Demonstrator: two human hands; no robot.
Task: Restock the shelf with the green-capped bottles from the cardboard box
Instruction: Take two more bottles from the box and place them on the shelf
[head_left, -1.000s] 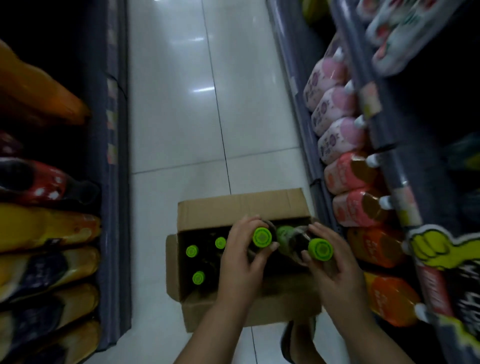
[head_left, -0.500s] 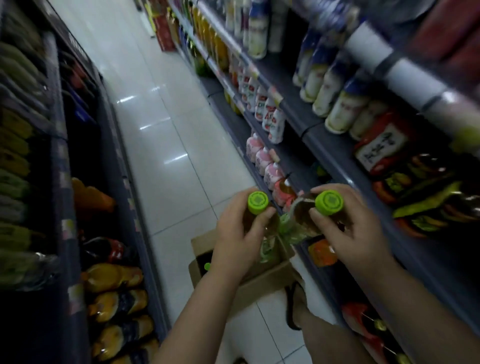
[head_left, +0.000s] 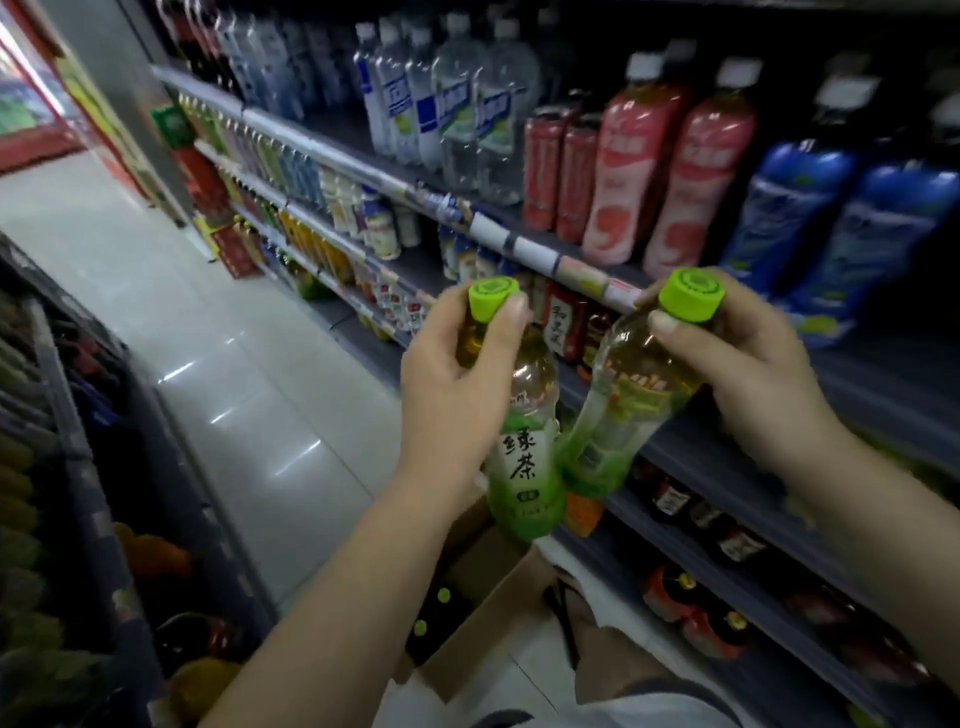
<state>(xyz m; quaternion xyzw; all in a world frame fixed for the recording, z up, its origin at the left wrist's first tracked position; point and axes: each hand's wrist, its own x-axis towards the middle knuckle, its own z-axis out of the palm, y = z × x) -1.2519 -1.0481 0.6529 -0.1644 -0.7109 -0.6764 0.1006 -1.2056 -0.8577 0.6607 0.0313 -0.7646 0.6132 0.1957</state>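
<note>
— Both hands gripping, or just one?

— Both. My left hand (head_left: 457, 384) curls round the neck of a clear plastic tea bottle with a bright green cap and a green-and-white label (head_left: 524, 457), thumb pressed just under the cap. My right hand (head_left: 748, 364) pinches the neck of a second green-capped clear bottle with a green label (head_left: 618, 410) the same way, fingers wrapped behind it.

— How do the bottles sit?

— The left one hangs nearly upright. The right one tilts, its base swung toward the left one, so the two lower ends are touching or very nearly; I cannot tell which.

— And the box?

— The brown cardboard box (head_left: 498, 623) is on the pale tiled floor (head_left: 249, 405) below my forearms, flaps open, with a couple of small green caps (head_left: 443, 595) showing inside in the dark.

— Where is the shelf?

— The dark metal shelf unit (head_left: 701, 457) runs along my right. Both bottles are held in the air in front of it, level with a row of small dark-labelled bottles. Higher up stand tall pink bottles (head_left: 670, 171), blue bottles (head_left: 831, 223) and clear water bottles (head_left: 467, 114). Another rack of drinks lines my left side, blurred.
</note>
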